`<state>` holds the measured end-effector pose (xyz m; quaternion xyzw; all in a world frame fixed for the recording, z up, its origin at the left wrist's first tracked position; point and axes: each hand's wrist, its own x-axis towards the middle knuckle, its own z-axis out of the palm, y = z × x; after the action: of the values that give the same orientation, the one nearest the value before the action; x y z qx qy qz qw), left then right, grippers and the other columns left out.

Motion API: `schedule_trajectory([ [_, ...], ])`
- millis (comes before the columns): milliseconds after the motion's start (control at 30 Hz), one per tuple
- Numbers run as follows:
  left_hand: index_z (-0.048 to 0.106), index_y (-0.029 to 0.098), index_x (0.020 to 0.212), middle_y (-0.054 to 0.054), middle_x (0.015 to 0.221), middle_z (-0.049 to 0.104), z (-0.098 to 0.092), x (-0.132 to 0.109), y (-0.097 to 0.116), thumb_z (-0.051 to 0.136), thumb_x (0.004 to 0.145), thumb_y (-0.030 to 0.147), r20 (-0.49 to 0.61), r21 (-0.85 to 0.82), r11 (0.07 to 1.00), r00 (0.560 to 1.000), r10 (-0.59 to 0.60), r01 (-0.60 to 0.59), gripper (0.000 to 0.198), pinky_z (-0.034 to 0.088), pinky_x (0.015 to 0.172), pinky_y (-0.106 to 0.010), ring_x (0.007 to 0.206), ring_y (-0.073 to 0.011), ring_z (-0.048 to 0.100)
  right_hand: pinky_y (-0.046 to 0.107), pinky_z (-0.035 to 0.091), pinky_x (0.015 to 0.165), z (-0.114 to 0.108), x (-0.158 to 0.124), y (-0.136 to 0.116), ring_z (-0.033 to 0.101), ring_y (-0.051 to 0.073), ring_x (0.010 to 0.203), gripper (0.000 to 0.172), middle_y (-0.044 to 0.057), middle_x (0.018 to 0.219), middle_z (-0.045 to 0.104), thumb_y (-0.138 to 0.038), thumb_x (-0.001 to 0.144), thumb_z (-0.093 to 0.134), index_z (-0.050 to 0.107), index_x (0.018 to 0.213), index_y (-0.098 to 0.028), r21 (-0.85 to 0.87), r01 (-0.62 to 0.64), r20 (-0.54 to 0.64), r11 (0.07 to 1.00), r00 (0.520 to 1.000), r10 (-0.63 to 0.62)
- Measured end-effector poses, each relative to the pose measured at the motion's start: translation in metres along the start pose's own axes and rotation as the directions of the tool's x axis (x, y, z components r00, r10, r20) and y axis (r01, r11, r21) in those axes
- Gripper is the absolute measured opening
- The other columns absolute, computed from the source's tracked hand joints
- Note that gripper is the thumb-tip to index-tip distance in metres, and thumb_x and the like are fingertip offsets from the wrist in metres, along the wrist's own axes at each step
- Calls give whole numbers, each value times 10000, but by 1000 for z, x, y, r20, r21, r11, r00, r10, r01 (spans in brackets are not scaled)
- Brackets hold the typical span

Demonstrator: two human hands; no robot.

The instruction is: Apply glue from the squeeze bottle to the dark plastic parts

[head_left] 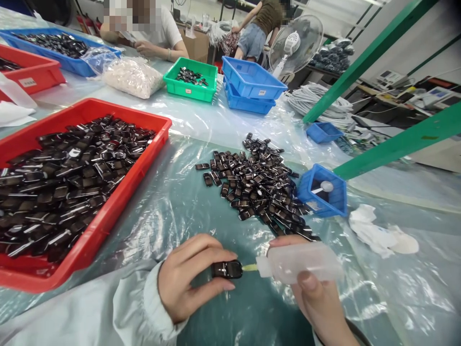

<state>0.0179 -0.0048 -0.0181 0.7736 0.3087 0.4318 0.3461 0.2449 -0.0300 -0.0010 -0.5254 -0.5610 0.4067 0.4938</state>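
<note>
My left hand (187,278) is closed on a small glossy black part (226,269), pinched between thumb and fingers near the table's front edge. My right hand (317,298) grips a translucent squeeze bottle (302,262) lying sideways. Its yellowish nozzle tip (249,267) touches the right end of the black part. A heap of the same black parts (261,185) lies on the plastic-covered table just beyond my hands.
A red tray (90,230) full of black parts sits at left. A small blue bin (324,194) and crumpled white wipes (378,233) lie at right. Green (190,89) and blue trays (252,84), a fan and two other people are farther back.
</note>
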Motion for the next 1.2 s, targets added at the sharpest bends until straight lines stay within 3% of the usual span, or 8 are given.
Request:
schedule_trajectory([
  [233, 600, 172, 1082, -75, 910, 620, -1, -1, 2, 540, 908, 336, -6, 45, 999, 1000, 16, -16, 247, 493, 700, -273, 796, -159, 588, 351, 500, 484, -2, -2, 2, 652, 327, 881, 398, 116, 936, 671, -632, 784, 547, 664, 956, -294, -15, -22, 13, 1000, 1000, 22],
  [500, 617, 171, 1062, -76, 892, 619, -1, -1, 3, 538, 910, 316, -9, 66, 998, 1000, 23, -22, 224, 507, 690, -282, 780, -165, 592, 406, 530, 589, -4, -1, 2, 657, 325, 840, 423, 111, 906, 685, -652, 759, 558, 679, 913, -277, -9, -32, 19, 999, 999, 32],
  [967, 610, 163, 1050, -67, 905, 609, 0, -2, 4, 523, 919, 312, -6, 76, 997, 1000, 23, -22, 216, 481, 710, -270, 794, -156, 575, 340, 493, 524, -5, 0, 1, 639, 267, 735, 392, 86, 881, 675, -629, 738, 610, 696, 893, -280, 38, -60, 37, 997, 998, 59],
  [1200, 586, 189, 1083, -70, 932, 608, -2, -3, 1, 520, 922, 293, -8, 95, 995, 1000, -19, 19, 202, 474, 722, -285, 828, -170, 575, 272, 497, 448, 0, 1, 0, 601, 168, 521, 507, 11, 758, 613, -555, 706, 698, 545, 1102, -278, 182, -144, 28, 973, 990, 142],
])
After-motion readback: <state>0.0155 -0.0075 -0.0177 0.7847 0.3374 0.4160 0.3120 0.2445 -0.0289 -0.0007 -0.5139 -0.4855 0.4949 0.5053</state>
